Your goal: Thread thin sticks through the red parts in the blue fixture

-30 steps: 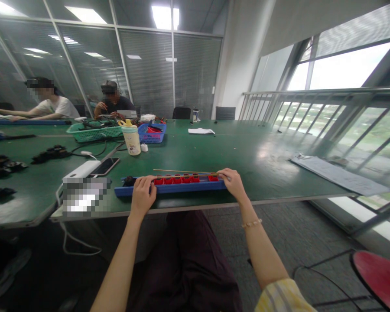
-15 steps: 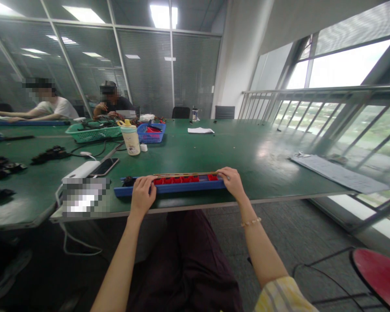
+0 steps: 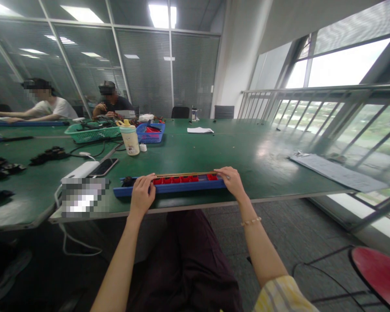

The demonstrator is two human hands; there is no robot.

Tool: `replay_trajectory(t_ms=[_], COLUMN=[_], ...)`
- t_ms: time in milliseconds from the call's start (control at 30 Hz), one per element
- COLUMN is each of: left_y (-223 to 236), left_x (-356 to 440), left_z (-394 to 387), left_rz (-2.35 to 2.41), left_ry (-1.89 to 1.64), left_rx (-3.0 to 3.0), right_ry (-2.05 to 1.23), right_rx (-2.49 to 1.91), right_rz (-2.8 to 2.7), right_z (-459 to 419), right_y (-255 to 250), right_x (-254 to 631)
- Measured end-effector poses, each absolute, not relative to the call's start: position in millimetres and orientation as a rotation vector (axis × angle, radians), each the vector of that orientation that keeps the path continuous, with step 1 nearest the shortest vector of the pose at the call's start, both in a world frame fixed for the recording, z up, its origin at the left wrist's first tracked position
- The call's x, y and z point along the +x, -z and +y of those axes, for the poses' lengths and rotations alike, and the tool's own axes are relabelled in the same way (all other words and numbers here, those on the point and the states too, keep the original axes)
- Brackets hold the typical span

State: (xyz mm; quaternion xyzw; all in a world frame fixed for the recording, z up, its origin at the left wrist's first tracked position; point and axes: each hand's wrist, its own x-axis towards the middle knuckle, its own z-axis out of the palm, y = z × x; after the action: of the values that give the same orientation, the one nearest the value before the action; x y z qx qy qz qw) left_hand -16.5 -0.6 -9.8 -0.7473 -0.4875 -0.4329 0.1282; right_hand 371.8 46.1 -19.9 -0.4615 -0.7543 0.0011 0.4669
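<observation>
A long, narrow blue tray (image 3: 185, 187) lies along the near edge of the green table, with a row of small red pieces (image 3: 176, 179) in it. Thin tan strips (image 3: 185, 174) run along its far side between my hands. My left hand (image 3: 142, 190) is closed over the tray's left part, its fingertips by the strips' left end and the thumb against the near side. At the right end, my right hand (image 3: 231, 182) closes its fingertips on the strips' other end. A black part (image 3: 128, 181) sits in the tray's left end.
A phone (image 3: 104, 167), a white power bank (image 3: 79, 170) with a cable and a cream cup (image 3: 130, 141) stand to the left. Behind are a green basket (image 3: 91, 135) and a blue basket (image 3: 150, 136). A clipboard (image 3: 338, 172) lies right. Two people sit at the far left.
The right fingertips have shifted very slightly left along the strips. Otherwise both hands and the tray stay in place; the whole view has moved a touch.
</observation>
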Motion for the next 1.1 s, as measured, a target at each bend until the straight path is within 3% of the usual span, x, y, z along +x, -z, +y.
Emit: replay_trajectory(t_ms=[667, 1100], left_y=[13.3, 12.2], left_x=[-19.8, -18.8], left_z=[2.0, 1.5], left_rz=[-1.400, -1.386], left_ry=[1.226, 1.241], left_rx=[-2.173, -2.157], right_ry=[0.065, -0.087], right_rx=[-1.163, -1.113], right_rz=[-1.846, -1.804], right_z=[43.6, 41.1], right_y=[16.6, 15.8], right_x=[371.3, 386.3])
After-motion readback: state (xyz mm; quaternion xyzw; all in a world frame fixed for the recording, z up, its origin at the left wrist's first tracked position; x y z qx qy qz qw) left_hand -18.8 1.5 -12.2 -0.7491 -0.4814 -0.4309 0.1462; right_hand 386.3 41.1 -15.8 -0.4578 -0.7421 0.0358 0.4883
